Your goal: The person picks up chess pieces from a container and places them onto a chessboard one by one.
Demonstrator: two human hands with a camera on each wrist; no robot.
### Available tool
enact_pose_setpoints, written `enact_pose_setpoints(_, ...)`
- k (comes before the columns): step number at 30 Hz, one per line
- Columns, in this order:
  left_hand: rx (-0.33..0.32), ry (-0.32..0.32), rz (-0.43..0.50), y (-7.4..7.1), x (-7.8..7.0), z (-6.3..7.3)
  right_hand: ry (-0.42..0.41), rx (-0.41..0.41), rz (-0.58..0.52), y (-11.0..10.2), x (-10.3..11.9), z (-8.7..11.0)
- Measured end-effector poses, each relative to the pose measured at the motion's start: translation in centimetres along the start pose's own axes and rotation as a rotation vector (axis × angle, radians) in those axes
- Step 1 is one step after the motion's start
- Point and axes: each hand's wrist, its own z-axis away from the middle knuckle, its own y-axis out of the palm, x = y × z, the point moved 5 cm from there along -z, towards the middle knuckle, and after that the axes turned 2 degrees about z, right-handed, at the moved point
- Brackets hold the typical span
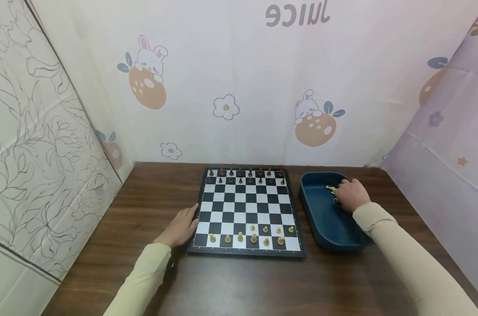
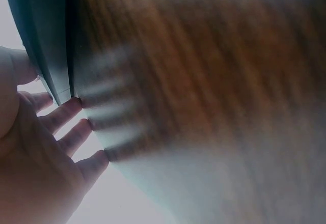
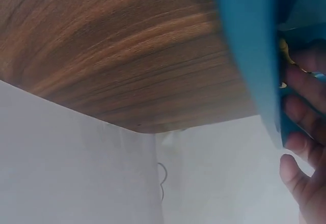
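A black-and-white chessboard [image 1: 240, 206] lies on the table. Dark brown chess pieces [image 1: 240, 180] fill its two far rows, and gold chess pieces [image 1: 253, 238] stand in the two near rows, with gaps toward the left. My left hand [image 1: 179, 228] rests at the board's left edge, fingers extended, fingertips down at the tabletop in the left wrist view. Inside the blue bin [image 1: 321, 217], my right hand [image 1: 352, 194] reaches down at the far right, its fingertips at several loose gold pieces [image 1: 331, 188]. I cannot tell whether it pinches one, as the thumb is hidden.
The bin stands right of the board, its raised wall [image 3: 249, 56] close beside my right hand. Brown wooden tabletop [image 1: 152, 188] surrounds both. A patterned cloth [image 1: 231, 66] hangs behind the table's far edge, with a wall on the left and another cloth on the right.
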Motion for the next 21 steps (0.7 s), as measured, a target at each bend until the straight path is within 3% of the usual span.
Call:
enact_pose_setpoints(8,0.005,-0.001,0.002,0.0,0.2,0.0,0.004,0.009,-0.02,0.6,-0.1,-0.2)
enact_pose_setpoints(21,0.005,0.02,0.007,-0.2,0.0,0.0,0.028,-0.076,-0.13,1.2,-0.4,0.2)
